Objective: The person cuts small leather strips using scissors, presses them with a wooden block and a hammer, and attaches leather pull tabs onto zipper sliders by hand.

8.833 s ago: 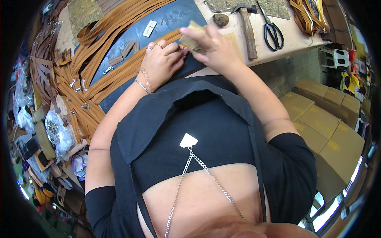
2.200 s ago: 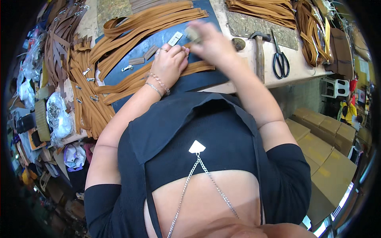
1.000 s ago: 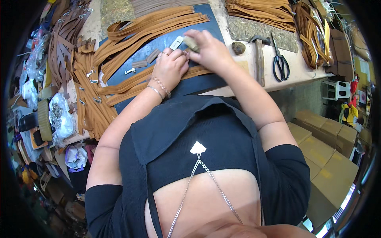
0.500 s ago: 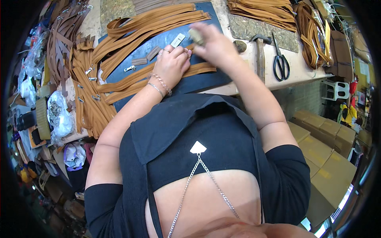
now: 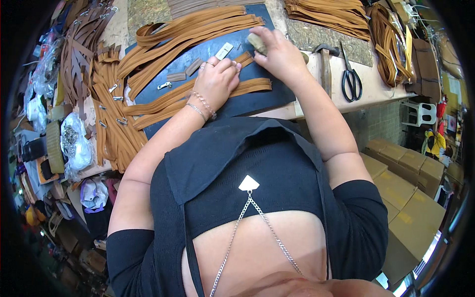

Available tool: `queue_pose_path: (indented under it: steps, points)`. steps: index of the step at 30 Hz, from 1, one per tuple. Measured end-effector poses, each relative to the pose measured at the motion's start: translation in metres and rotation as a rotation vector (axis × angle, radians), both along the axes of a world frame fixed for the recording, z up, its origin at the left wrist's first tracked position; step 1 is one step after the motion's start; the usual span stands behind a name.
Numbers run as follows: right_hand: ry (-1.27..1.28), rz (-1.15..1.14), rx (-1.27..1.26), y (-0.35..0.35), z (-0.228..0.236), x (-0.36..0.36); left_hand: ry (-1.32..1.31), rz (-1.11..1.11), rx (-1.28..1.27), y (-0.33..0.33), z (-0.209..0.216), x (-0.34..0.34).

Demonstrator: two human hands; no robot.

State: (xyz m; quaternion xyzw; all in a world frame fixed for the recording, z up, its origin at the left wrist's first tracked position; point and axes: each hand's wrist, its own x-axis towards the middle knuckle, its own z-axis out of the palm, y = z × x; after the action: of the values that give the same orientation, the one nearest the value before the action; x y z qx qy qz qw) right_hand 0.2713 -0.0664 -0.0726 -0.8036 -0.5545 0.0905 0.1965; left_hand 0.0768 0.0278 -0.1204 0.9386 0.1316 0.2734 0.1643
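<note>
Cardboard boxes (image 5: 403, 198) stand beyond the right end of my worktable (image 5: 337, 84), where a dark blue mat (image 5: 173, 62) lies. On it, my left hand (image 5: 217, 76) rests curled over a tan zipper strip (image 5: 244, 60), one end showing past my knuckles; whether I pinch it, I can't tell. My right hand (image 5: 284, 55) is closed around a pale block (image 5: 257, 44), near that end. Scissors (image 5: 352, 84) lie farther right.

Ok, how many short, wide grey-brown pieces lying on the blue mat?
2 visible: the right piece beside the left hand, the left piece near the silver slider. The hand may hide more.
</note>
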Motion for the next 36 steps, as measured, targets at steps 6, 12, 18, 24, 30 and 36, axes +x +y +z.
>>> queue_pose_path:
  steps: [6, 12, 18, 24, 30, 36]
  points:
    - [0.098, 0.07, -0.048, 0.008, 0.001, -0.02, 0.006, -0.013, 0.003, 0.002, -0.002, -0.002]
    - [0.018, 0.017, 0.001, 0.013, -0.001, -0.01, 0.001, 0.004, 0.037, 0.0, -0.003, 0.002]
    - [-0.091, -0.141, -0.048, 0.012, 0.002, 0.03, -0.013, -0.003, 0.006, 0.001, -0.002, 0.0]
    - [0.12, 0.132, -0.011, 0.016, 0.0, -0.018, 0.006, -0.013, 0.011, 0.003, -0.002, -0.001]
    - [0.041, -0.062, 0.1, 0.013, -0.009, 0.02, -0.019, -0.019, 0.007, 0.0, -0.002, 0.005]
    - [-0.038, -0.02, -0.038, 0.012, -0.001, 0.015, -0.05, -0.014, 0.0, 0.001, -0.001, 0.003]
